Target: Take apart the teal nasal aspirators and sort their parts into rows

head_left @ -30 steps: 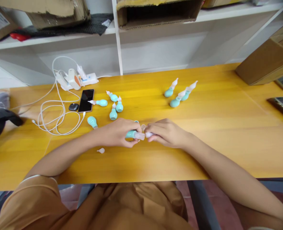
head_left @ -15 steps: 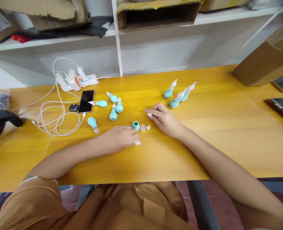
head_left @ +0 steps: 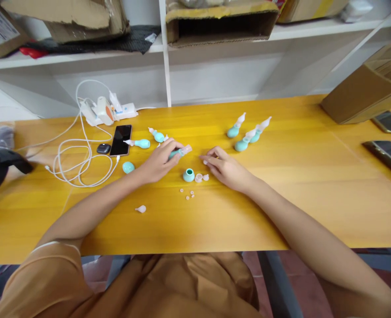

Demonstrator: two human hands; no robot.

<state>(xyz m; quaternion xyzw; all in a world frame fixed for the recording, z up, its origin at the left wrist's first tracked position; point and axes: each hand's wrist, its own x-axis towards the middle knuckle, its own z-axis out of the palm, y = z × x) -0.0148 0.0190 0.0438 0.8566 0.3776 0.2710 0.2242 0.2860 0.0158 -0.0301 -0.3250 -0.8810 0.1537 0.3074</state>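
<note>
1. Far left, a black strap and looped white cable crowd the wooden table; the cable rises to a power strip near the back edge.
2. A phone lies beyond the left forearm, which crosses the front edge.
3. The left hand has its fingers closed around a teal bulb, clear nozzle pointing right, partly hiding bulbs behind.
4. Between the hands, an open teal bulb stands upright near tiny rings; wood stretches from these to the front edge.
5. The right hand seems to pinch a small white piece, too small to identify.
6. Beyond it stand three nozzled bulbs, below white shelving.
7. Far right, past a broad stretch of tabletop, sits a cardboard box.
</note>
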